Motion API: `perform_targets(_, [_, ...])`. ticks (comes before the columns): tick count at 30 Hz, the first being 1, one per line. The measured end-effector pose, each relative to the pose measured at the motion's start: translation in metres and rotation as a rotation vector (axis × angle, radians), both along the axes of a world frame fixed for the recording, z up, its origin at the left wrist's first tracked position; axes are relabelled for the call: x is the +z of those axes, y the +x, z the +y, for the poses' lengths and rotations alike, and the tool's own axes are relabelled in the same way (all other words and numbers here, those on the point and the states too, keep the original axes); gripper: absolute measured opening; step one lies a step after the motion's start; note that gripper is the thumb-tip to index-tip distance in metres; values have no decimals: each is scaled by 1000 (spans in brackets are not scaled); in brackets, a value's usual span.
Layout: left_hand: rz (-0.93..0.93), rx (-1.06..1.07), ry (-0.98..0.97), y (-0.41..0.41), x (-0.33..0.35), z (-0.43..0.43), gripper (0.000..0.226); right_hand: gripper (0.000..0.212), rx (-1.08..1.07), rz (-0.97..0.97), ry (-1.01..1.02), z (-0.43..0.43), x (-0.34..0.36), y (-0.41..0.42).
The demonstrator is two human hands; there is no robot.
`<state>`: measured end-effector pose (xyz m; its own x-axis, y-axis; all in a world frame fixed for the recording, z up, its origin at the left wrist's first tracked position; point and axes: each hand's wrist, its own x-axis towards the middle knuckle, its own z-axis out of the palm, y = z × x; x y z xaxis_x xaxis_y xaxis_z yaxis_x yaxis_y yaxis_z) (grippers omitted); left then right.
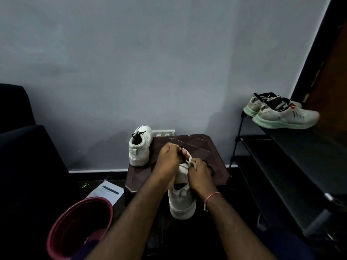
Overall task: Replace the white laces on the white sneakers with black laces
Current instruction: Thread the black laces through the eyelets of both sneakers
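lacing step in hand: drawing black lace through near sneaker, propped on stool. pinching lace with curled left hand; gripping upper with curled right hand. next, probably: pulling slack evenly. counted: two white sneakers, second sneaker beside stool, black-laced; two hands.

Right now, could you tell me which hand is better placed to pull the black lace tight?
Probably the left hand: it pinches the black lace above the sneaker, while the right hand grips the sneaker's upper, seemingly steadying it.
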<state>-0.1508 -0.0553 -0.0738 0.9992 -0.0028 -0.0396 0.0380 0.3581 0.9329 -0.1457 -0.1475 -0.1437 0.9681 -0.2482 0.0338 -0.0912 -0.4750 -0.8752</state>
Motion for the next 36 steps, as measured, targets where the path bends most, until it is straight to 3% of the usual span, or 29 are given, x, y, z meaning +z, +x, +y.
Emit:
perform_targets(4, [38, -40, -236, -9, 24, 12, 26, 32, -32, 6, -19, 1, -1, 2])
perform_targets(5, [10, -5, -175, -9, 24, 18, 26, 33, -36, 11, -30, 2, -1, 2])
perform_targets(6, [-39, 59, 19, -7, 20, 25, 26, 32, -35, 9, -48, 2, -1, 3])
perform_targets(9, [-265, 264, 975, 6, -11, 40, 19, 29, -29, 1, -89, 5, 0, 3])
perform_targets(10, [-294, 250, 1136, 9, -19, 41, 16, 29, -26, 8, -95, 5, 0, 3])
perform_targets(14, [-345, 117, 1513, 18, -40, 40, 18, 29, -21, 25, -110, 4, 0, 0])
perform_targets(18, [-353, 68, 1606, 19, -45, 43, 45, 28, -8, 42, -124, 5, 1, -1])
perform_targets(21, [-336, -44, 1663, 20, -30, 45, 44, 29, 3, 52, -135, 5, 3, -3])
perform_targets(24, [-344, -97, 1419, 20, -13, 46, 43, 28, 8, 55, -126, 6, 7, -5])
perform_targets(28, [-446, -87, 660, 6, 4, 38, 37, 27, 18, 57, -123, 4, 6, -6])
perform_targets(32, [-231, 8, -17, -2, 8, 22, 36, 26, 14, 80, -139, 5, 6, -5])
perform_targets(36, [13, 123, -204, 16, 1, 12, 39, 30, 5, 105, -173, 7, 10, -2])
